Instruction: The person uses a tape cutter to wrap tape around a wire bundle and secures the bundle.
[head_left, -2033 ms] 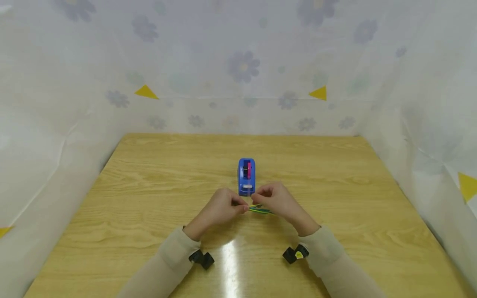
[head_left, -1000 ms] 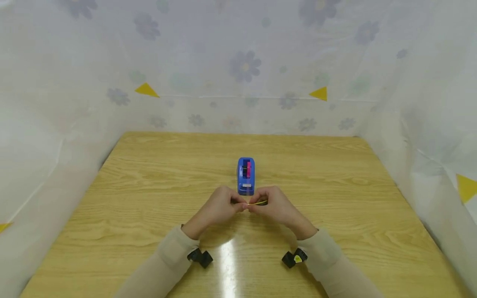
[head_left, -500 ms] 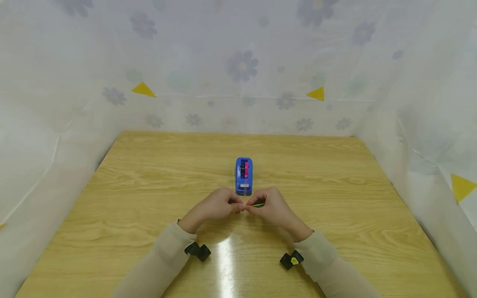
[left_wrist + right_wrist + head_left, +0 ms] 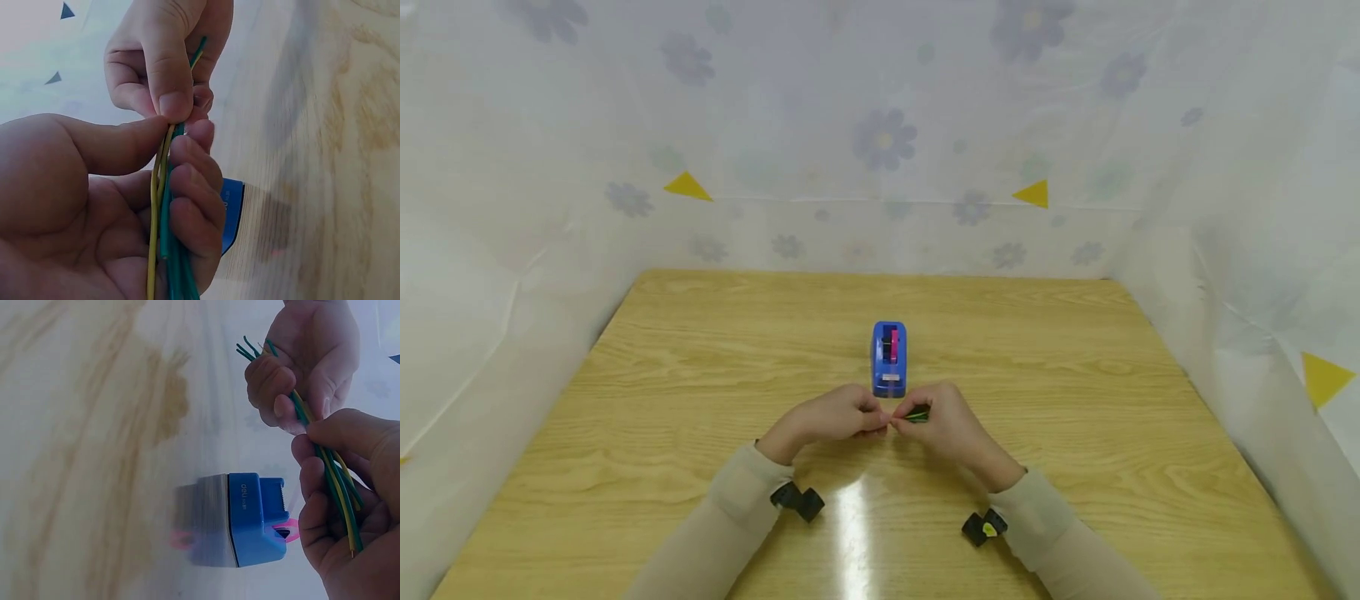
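A thin bundle of green and yellow electrical wires [image 4: 164,215] runs between both hands just in front of a blue tape dispenser [image 4: 889,358]. My left hand [image 4: 835,414] grips the bundle, its fingers curled round it. In the right wrist view, green wire ends stick out beyond the left hand [image 4: 300,369]. My right hand [image 4: 951,427] pinches the bundle between thumb and fingers, its tips touching or nearly touching the left ones. More wire lies across the right palm, one yellow wire showing a bare copper tip. Whether tape is round the bundle I cannot tell.
The dispenser, with a pink core, stands upright on the wood-grain table [image 4: 700,333], a little beyond the fingertips. Flower-patterned white sheeting [image 4: 880,225] closes off the back and both sides. Black wrist cameras [image 4: 797,500] hang below both sleeves.
The right hand has moved from near the dispenser's front to meet the left fingertips on the wires. The left hand has turned slightly, and less of the wires shows in the head view.
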### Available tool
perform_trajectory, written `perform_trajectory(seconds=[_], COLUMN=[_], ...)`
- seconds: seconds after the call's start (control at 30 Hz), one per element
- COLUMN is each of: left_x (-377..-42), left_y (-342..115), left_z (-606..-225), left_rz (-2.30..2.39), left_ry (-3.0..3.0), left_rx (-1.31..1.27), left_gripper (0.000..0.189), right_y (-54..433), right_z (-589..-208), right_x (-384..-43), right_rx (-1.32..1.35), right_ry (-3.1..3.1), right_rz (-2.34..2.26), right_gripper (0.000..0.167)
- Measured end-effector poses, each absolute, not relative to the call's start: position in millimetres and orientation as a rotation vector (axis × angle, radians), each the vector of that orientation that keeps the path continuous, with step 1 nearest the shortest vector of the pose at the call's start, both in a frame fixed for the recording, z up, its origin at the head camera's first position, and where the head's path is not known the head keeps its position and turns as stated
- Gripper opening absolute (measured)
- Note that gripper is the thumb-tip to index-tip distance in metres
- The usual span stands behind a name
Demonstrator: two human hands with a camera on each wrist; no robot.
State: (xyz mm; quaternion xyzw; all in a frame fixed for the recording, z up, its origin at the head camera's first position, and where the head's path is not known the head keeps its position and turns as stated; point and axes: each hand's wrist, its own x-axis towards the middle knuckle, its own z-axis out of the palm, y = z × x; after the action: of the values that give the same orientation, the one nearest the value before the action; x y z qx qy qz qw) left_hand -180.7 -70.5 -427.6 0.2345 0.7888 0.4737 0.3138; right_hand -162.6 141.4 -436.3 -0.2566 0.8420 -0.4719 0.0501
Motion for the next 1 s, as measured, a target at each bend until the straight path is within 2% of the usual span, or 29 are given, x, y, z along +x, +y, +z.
perform_trajectory(seconds=[0.2,0.8,1.0], left_x=[-181.4,-176.6,-178.6], left_y=[-71.4,-68.4,-69.7], left_z=[-429.8,-432.1,-433.9], left_rz=[1.256,1.415,1.368], left_ry=[2.070,2.248,2.212], left_rx=[0.597,0.465,0.509], left_gripper=[0.037,0.018,0.024], right_y=[141.0,142.1,141.7], right_z=[-436.5,-439.0,-437.7], right_x=[-161.2,-165.6,-163.9], right_rx=[-0.786,-0.820,-0.837], right_ry=[2.598,2.605,2.619], right_rz=[-1.389,-1.444,-1.434], right_gripper=[0.007,0.005,0.008])
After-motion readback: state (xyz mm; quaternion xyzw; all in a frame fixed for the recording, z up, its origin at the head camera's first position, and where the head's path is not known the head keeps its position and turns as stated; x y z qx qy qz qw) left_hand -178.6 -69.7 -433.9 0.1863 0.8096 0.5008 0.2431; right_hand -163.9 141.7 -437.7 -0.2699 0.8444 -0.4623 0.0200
